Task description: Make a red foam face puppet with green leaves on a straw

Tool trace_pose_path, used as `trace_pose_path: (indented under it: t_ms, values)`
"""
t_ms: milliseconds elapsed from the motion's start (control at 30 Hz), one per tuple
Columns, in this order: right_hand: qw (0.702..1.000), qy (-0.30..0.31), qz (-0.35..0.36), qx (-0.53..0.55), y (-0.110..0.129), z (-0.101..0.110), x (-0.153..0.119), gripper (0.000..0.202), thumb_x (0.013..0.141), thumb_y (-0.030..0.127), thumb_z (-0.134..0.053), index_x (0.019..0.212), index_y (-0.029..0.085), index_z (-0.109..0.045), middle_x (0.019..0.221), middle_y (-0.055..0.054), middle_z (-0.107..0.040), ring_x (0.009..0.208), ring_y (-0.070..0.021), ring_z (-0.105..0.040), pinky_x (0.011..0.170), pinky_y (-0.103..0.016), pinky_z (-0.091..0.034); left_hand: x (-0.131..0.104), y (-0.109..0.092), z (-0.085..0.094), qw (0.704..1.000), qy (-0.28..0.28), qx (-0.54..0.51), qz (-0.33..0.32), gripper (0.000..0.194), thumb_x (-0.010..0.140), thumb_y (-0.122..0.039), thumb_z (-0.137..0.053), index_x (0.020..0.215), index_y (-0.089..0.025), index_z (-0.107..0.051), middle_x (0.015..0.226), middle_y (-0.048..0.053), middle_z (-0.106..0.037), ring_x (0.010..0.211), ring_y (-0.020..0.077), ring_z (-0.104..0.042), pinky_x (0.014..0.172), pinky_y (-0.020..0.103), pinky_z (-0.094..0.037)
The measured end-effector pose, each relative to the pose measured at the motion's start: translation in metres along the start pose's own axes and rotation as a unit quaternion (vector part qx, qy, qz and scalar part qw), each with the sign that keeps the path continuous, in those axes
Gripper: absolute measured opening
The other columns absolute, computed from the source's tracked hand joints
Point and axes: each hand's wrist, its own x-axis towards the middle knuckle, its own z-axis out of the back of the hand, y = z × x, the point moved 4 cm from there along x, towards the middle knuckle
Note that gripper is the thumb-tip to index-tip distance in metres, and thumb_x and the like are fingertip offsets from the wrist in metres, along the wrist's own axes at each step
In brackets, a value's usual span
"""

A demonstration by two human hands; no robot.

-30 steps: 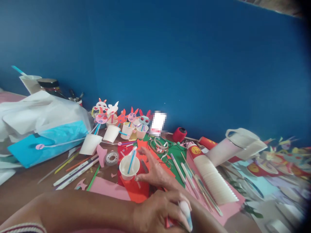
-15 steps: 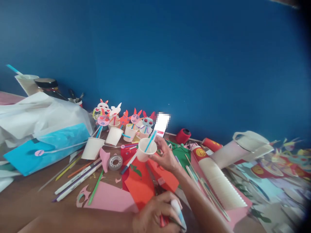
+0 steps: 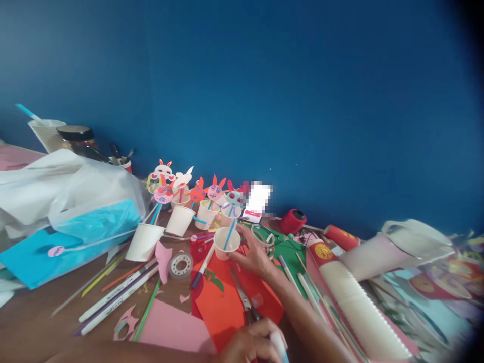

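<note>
My right hand (image 3: 254, 253) is closed around the side of a white paper cup (image 3: 223, 250), thumb near its base and fingers by the rim. A blue-and-white straw (image 3: 230, 233) leans inside the cup. Whether the cup rests on the red paper or is slightly lifted, I cannot tell. At the bottom edge, my left hand (image 3: 251, 345) is closed on a white tube with a bluish end (image 3: 279, 347); its lower part is cut off. Just beyond those knuckles lie scissors (image 3: 246, 302) with dark handles, on orange-red paper (image 3: 215, 307).
Several paper cups (image 3: 180, 220) with animal-face straws stand behind. Markers (image 3: 109, 297), a tape roll (image 3: 180, 265) and pink paper (image 3: 174, 325) lie left. A lit phone (image 3: 257, 199) leans at the wall (image 3: 302, 101). Right are red thread (image 3: 293, 220), a ridged white roll (image 3: 348, 292) and a pitcher (image 3: 378, 249).
The whole view has shifted, so things sit lower in the picture. My left hand has dropped further out of frame, showing more of the scissors. My right hand stays on the cup.
</note>
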Motion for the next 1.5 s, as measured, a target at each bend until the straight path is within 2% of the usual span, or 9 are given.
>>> trace_pose_path:
  t_ms: [200, 367, 500, 567, 633, 767, 933, 1200, 1500]
  values:
    - [1.000, 0.014, 0.018, 0.007, 0.000, -0.011, 0.008, 0.063, 0.071, 0.022, -0.061, 0.128, 0.020, -0.033, 0.122, -0.010, -0.048, 0.112, -0.0229, -0.046, 0.092, -0.036, -0.039, 0.001, -0.001, 0.000, 0.998, -0.056, 0.003, 0.009, 0.023, 0.066, -0.040, -0.065, 0.064, -0.017, -0.068, 0.081, 0.007, -0.056, 0.074, 0.0149, -0.055, 0.067, 0.025, -0.041]
    - [1.000, 0.013, 0.011, -0.005, 0.010, 0.002, 0.005, 0.076, 0.066, 0.027, -0.067, 0.131, 0.022, -0.029, 0.128, -0.011, -0.044, 0.117, -0.0240, -0.041, 0.091, -0.037, -0.039, 0.014, -0.039, 0.016, 0.988, -0.147, 0.028, 0.028, 0.012, 0.071, -0.021, -0.060, 0.065, -0.016, -0.070, 0.075, 0.006, -0.056, 0.070, 0.0151, -0.054, 0.066, 0.026, -0.043]
    - [0.994, -0.102, -0.038, 0.029, 0.012, 0.032, -0.017, 0.047, 0.078, 0.028, -0.054, 0.122, 0.020, -0.040, 0.113, -0.010, -0.054, 0.102, -0.0203, -0.052, 0.081, -0.033, -0.043, 0.028, -0.059, 0.048, 0.969, -0.239, 0.030, 0.055, 0.017, 0.075, -0.024, -0.057, 0.062, -0.015, -0.063, 0.075, 0.003, -0.058, 0.068, 0.0134, -0.054, 0.066, 0.026, -0.044]
    - [0.979, -0.177, -0.079, 0.070, 0.011, 0.043, -0.035, 0.027, 0.084, 0.031, -0.044, 0.107, 0.018, -0.050, 0.092, -0.006, -0.060, 0.083, -0.0164, -0.057, 0.072, -0.029, -0.045, 0.032, -0.055, 0.063, 0.957, -0.280, 0.036, 0.072, 0.017, 0.075, -0.026, -0.056, 0.063, -0.015, -0.061, 0.067, 0.001, -0.058, 0.063, 0.0114, -0.053, 0.064, 0.025, -0.044]
    - [0.964, -0.215, -0.120, 0.101, 0.009, 0.045, -0.055, 0.026, 0.088, 0.034, -0.036, 0.093, 0.016, -0.054, 0.074, -0.002, -0.057, 0.066, -0.0132, -0.055, 0.062, -0.025, -0.044, 0.034, -0.043, 0.072, 0.949, -0.301, 0.014, 0.091, 0.015, 0.074, -0.028, -0.057, 0.069, -0.014, -0.060, 0.064, 0.000, -0.058, 0.059, 0.0109, -0.054, 0.060, 0.024, -0.044]
    - [0.964, -0.191, -0.163, 0.090, 0.011, 0.034, -0.091, 0.032, 0.088, 0.037, -0.035, 0.082, 0.015, -0.057, 0.067, -0.001, -0.055, 0.062, -0.0128, -0.051, 0.057, -0.023, -0.040, 0.034, -0.027, 0.071, 0.953, -0.288, 0.027, 0.091, 0.013, 0.074, -0.026, -0.057, 0.069, -0.013, -0.059, 0.067, 0.000, -0.058, 0.061, 0.0104, -0.055, 0.061, 0.023, -0.045]
    - [0.972, -0.148, -0.168, 0.075, 0.011, 0.022, -0.114, 0.021, 0.082, 0.035, -0.048, 0.090, 0.016, -0.054, 0.074, -0.001, -0.059, 0.063, -0.0133, -0.053, 0.058, -0.023, -0.040, 0.033, -0.029, 0.066, 0.953, -0.277, 0.085, 0.084, 0.015, 0.073, -0.023, -0.055, 0.063, -0.014, -0.060, 0.072, 0.001, -0.059, 0.069, 0.0122, -0.054, 0.065, 0.022, -0.044]
    - [0.963, -0.129, -0.197, 0.131, 0.010, 0.017, -0.119, 0.018, 0.085, 0.032, -0.045, 0.086, 0.017, -0.055, 0.071, -0.001, -0.059, 0.064, -0.0134, -0.054, 0.059, -0.023, -0.041, 0.033, -0.028, 0.065, 0.952, -0.258, 0.125, 0.109, 0.014, 0.073, -0.022, -0.054, 0.063, -0.016, -0.062, 0.071, 0.004, -0.062, 0.083, 0.0174, -0.055, 0.074, 0.025, -0.042]
    - [0.943, -0.129, -0.253, 0.172, -0.003, 0.009, -0.127, 0.038, 0.086, 0.045, -0.037, 0.063, 0.017, -0.046, 0.053, 0.004, -0.041, 0.046, -0.0082, -0.036, 0.044, -0.019, -0.031, 0.032, -0.027, 0.060, 0.954, -0.240, 0.150, 0.098, 0.018, 0.075, -0.022, -0.053, 0.059, -0.018, -0.059, 0.066, 0.002, -0.061, 0.086, 0.0170, -0.053, 0.083, 0.027, -0.037]
